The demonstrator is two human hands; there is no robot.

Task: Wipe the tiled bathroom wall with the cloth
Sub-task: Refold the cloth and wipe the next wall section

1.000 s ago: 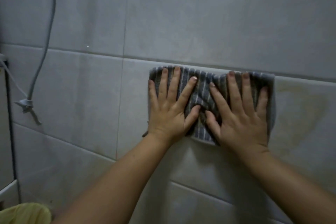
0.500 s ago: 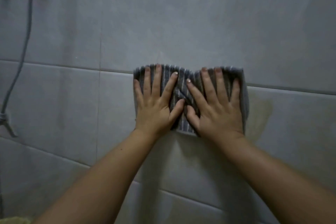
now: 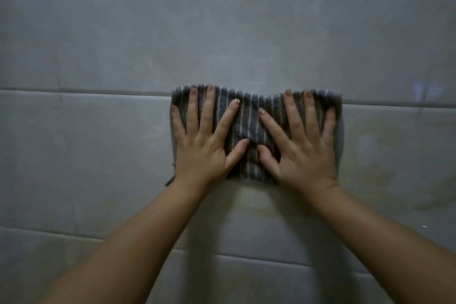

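Observation:
A dark grey cloth with thin pale stripes [image 3: 250, 126] lies flat against the grey tiled wall [image 3: 222, 32], its top edge on a horizontal grout line. My left hand [image 3: 204, 140] presses on the cloth's left half with straight, spread fingers. My right hand [image 3: 301, 143] presses on its right half the same way. The two thumbs nearly meet at the cloth's middle, where the fabric bunches a little. The hands hide much of the cloth.
Large grey tiles fill the view, with horizontal grout lines [image 3: 74, 90] at cloth height and lower down. Yellowish staining [image 3: 385, 160] marks the tile to the right of and below the cloth.
The view has shifted right along the wall; the grey hose at the left is out of frame. Both hands stay flat on the cloth, which sits further right along the grout line.

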